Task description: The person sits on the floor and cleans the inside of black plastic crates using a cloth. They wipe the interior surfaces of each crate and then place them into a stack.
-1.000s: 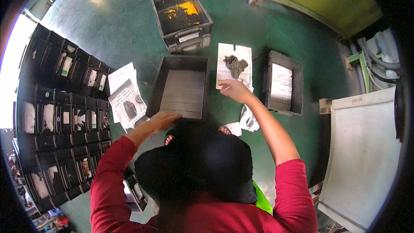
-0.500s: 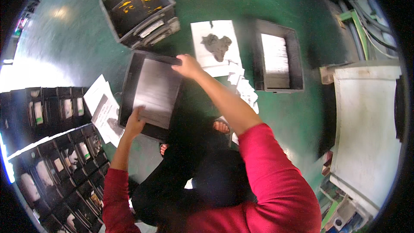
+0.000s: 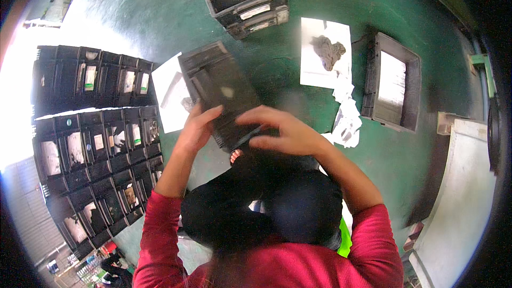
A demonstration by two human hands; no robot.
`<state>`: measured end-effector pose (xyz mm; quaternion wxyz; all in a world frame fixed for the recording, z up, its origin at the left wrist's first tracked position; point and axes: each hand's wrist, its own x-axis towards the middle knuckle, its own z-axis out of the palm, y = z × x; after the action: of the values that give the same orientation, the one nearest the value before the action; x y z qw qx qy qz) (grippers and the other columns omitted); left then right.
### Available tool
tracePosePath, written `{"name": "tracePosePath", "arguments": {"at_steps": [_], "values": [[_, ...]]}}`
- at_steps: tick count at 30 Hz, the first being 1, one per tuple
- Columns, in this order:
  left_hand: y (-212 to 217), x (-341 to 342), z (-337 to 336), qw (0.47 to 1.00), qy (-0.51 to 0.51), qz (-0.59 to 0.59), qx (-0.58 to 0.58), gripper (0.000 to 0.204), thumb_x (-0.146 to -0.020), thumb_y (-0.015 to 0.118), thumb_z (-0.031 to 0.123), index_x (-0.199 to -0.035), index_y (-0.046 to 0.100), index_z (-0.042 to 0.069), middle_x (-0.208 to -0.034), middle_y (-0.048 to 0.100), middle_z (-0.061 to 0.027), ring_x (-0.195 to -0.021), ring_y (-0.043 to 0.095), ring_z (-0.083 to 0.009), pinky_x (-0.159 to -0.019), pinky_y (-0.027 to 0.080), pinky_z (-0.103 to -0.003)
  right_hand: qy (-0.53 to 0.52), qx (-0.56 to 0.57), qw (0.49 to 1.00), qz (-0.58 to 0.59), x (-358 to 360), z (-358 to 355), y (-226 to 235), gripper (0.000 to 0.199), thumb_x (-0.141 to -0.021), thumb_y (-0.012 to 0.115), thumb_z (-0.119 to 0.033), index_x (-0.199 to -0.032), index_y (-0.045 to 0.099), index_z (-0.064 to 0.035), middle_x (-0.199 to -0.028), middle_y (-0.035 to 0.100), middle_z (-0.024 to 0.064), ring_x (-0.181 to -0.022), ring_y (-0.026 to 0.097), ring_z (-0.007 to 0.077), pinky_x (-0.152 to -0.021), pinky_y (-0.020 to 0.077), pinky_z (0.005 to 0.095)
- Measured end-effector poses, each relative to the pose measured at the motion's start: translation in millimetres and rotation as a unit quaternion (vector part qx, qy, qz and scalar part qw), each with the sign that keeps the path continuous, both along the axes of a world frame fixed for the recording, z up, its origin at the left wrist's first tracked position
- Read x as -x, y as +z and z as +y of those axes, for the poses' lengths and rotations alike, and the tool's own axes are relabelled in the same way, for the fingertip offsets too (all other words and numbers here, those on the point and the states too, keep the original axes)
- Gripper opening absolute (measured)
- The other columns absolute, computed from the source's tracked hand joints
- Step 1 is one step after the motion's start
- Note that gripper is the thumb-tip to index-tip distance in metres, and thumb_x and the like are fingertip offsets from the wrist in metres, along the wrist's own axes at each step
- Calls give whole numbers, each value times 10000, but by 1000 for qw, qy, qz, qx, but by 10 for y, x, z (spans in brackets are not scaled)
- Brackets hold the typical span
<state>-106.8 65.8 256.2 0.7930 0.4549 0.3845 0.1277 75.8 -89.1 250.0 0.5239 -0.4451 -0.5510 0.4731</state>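
Note:
In front of my legs a black plastic crate (image 3: 221, 82) stands at a slant, a dark surface facing me. The flat pale contents are not visible from here. My left hand (image 3: 198, 127) grips its near left edge, thumb lying over the crate and the other fingers partly hidden. Close by the near right edge, my right hand (image 3: 282, 130) has its fingers curved and apart; whether it touches the crate I cannot tell. White printed sheets (image 3: 169, 93) lie on the floor left of the crate. Blur softens the crate's details.
Stacked black bins (image 3: 96, 149) line the left side. Another crate stack (image 3: 248, 2), yellow-stained inside, stands ahead. To the right are a white sheet (image 3: 309, 69) bearing a dark grey lump (image 3: 329, 52), crumpled papers (image 3: 348, 122), a crate (image 3: 416, 88) with pale contents, and a white panel (image 3: 453, 208).
The crate has been tilted and turned, hiding its pale contents. My right hand has come off its far right corner to the near side. The whole view has shifted.

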Motion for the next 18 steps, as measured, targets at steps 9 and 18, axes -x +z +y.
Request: {"name": "tracePosePath", "arguments": {"at_steps": [9, 18], "values": [[-1559, -914, -86, 901, -324, 125, -259, 471, -887, 558, 305, -1298, 471, 92, -1333, 477, -87, -1194, 476, -280, -987, 404, -399, -331, 258, 851, -316, -613, -161, -1014, 571, -658, 654, -181, -1182, 545, 18, -991, 534, 157, -884, 555, 276, -805, 451, 338], [-2766, -806, 522, 687, -301, 346, -564, 761, -807, 638, 302, -1378, 251, -20, -1313, 433, -237, -1199, 436, -397, -972, 412, -437, -326, 310, 846, -286, -837, -481, -1982, 517, -634, 633, -109, -1142, 564, -36, -935, 510, 135, -865, 548, 299, -783, 458, 370]]}}
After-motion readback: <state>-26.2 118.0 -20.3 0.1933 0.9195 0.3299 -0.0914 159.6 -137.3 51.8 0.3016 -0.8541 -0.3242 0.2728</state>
